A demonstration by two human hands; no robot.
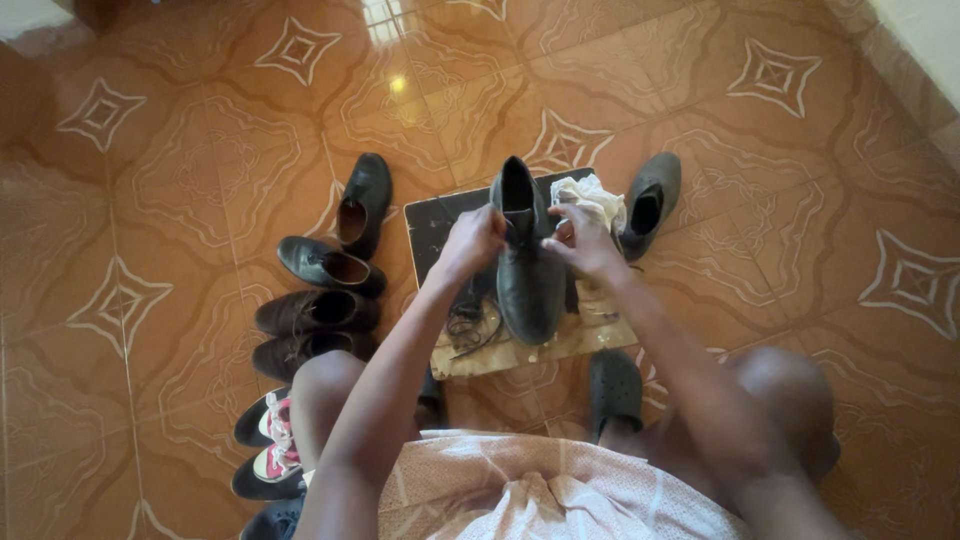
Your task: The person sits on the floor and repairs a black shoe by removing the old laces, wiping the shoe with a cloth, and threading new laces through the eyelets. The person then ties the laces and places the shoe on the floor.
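Black leather shoe [528, 270] sits mid-scene on cardboard sheet [520, 350]. Left hand [472, 240] pinches shoe's tongue edge; right hand [583, 240] closed at opposite edge, fingers curled. Best keep grip even both sides, shoe steady. Loose lace [470, 325] lies left; white rag [592, 195] far right.

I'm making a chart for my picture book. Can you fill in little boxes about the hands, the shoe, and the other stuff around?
left hand: left hand grips the upper part of the black shoe
right hand: right hand pinches at the shoe's opening
under the shoe: a cardboard sheet on the tiled floor
beside it: a white cloth, a loose lace
left side: a row of shoes
right side: one black shoe lying apart
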